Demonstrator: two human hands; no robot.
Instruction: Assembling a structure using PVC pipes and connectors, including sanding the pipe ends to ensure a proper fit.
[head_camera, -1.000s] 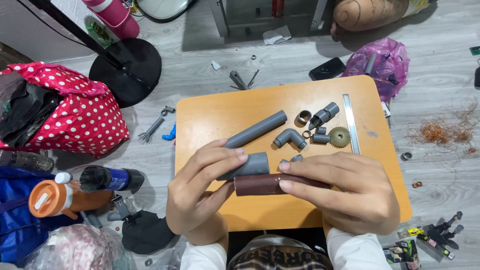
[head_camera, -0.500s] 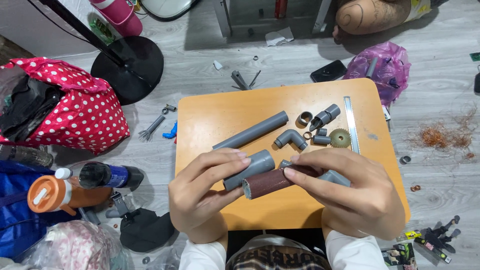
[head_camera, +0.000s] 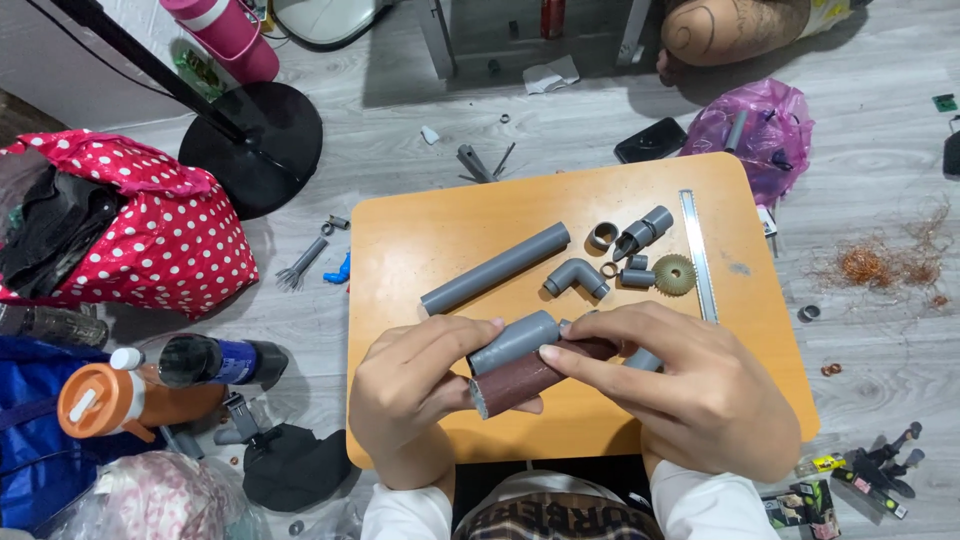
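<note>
Both hands closed on work over table (head_camera: 420, 240) front edge: left hand (head_camera: 415, 385) grips short grey pipe (head_camera: 515, 342), right hand (head_camera: 690, 385) pinches sandpaper roll (head_camera: 525, 378). Axes parallel, rising rightward; roll nearer body.

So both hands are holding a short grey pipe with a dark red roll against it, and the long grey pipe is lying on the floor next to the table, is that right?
Not quite. The long grey pipe lies on the orange table, not on the floor, as the head view shows. The rest holds: the left hand and right hand hold a short grey pipe with a dark red roll against it.
</note>
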